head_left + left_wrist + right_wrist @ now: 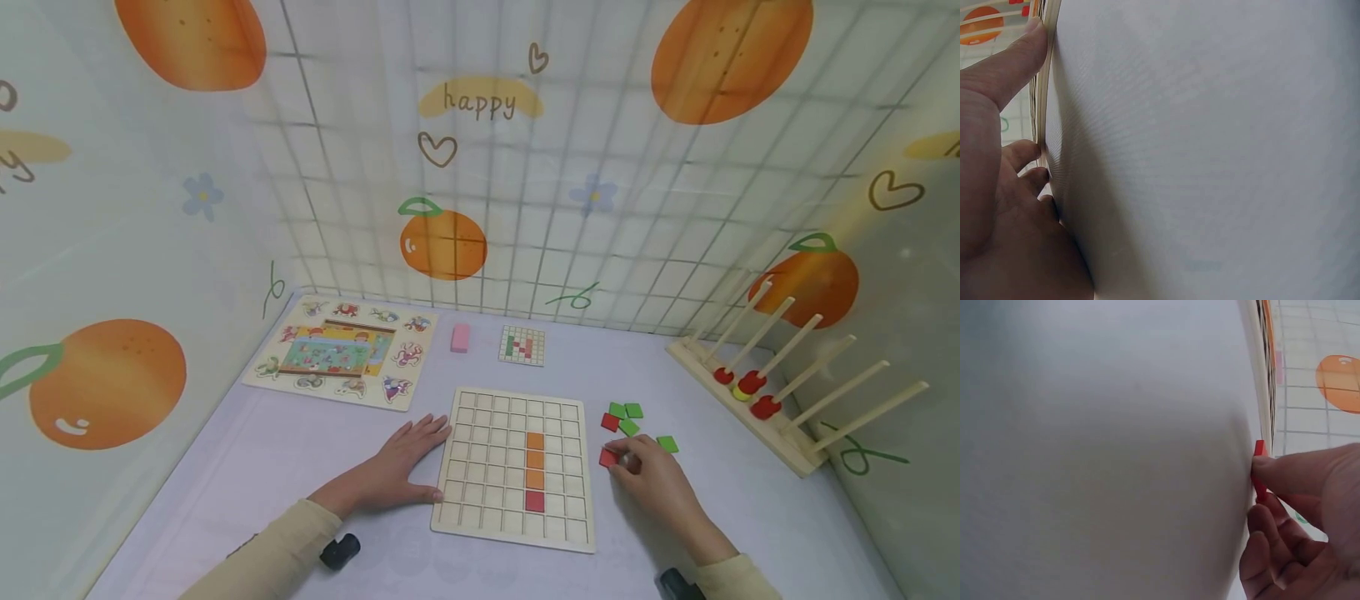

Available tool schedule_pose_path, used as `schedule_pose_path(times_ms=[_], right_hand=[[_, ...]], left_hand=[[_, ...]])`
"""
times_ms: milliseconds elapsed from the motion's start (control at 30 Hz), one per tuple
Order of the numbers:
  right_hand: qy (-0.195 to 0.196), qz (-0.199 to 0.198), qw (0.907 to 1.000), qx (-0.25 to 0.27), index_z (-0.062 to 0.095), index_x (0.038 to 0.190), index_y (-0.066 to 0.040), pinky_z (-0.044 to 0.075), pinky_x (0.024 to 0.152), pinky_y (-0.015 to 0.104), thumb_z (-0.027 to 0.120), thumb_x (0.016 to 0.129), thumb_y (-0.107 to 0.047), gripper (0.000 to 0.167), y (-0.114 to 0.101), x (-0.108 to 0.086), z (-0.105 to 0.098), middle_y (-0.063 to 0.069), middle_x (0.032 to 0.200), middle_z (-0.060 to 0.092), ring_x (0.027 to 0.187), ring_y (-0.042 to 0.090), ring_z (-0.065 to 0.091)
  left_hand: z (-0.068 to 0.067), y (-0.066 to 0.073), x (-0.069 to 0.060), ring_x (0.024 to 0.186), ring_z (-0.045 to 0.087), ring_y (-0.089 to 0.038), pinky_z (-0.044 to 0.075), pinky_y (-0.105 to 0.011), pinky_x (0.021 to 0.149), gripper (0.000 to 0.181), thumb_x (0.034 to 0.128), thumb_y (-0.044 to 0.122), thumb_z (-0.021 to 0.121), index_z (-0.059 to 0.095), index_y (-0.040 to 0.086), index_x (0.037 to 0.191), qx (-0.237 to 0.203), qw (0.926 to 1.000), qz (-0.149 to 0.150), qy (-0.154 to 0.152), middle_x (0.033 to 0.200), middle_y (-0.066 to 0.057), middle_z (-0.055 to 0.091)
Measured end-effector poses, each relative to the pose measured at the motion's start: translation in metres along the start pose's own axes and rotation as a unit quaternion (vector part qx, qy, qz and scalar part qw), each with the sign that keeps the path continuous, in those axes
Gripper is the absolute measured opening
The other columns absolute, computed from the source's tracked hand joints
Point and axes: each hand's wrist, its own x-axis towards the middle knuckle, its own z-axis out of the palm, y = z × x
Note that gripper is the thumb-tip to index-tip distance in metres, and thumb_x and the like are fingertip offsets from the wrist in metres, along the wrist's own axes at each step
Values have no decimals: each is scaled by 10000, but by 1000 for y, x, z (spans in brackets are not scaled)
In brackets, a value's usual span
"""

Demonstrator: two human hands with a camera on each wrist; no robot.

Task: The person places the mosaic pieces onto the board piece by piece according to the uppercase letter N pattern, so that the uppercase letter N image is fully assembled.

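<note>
While four tiles [535, 460] filled cells of the board [495, 454] at the head view's lower centre, loose tiles [628, 427] lay to the right — seemingly unplaced. Left-wrist view, upper left: the left hand [1016, 212] touched the board, fingers extended. Right-wrist view, right edge: the right hand [1335, 519] pinched a red tile [1259, 486].

A pale lilac tabletop [405, 575] carries a picture puzzle board [373, 395] at its far left corner, with a pink block [460, 339] and a pattern card [522, 346] along the far edge. A wooden peg rack [797, 448] stands by the right edge. Midway between left and right edges lies a grid board [480, 475], green tiles [633, 411] and a red tile [611, 422] just to its right.
</note>
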Motion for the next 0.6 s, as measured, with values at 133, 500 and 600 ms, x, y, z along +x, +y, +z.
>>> schedule_pose_path(times_ms=[133,500,600], right_hand=[[-23,2,10000,53,738,1119,-105,479,590,247,822,836,-72,297,-1,1,0,33,971,578,815,188,526],[-218,-225,9994,130,670,1045,-172,512,613,262,806,857,-69,254,-3,-2,-3,-8,865,657,748,165,555],[-191,-314,9992,160,660,1027,-180,500,593,253,792,876,-81,224,-2,-3,-3,-20,854,663,732,152,548]], left_hand=[[0,0,-1,1574,40,-209,20,-463,1284,982,869,616,706,274,159,1624,-24,10000,-10,-14,1704,18,156],[-1,1,-1,1574,43,-219,21,-473,1284,985,866,618,707,277,157,1623,-11,10000,-17,-2,1704,10,158],[-1,2,-1,1574,44,-219,20,-475,1284,987,865,609,715,275,156,1623,-25,10000,-32,0,1704,9,156]])
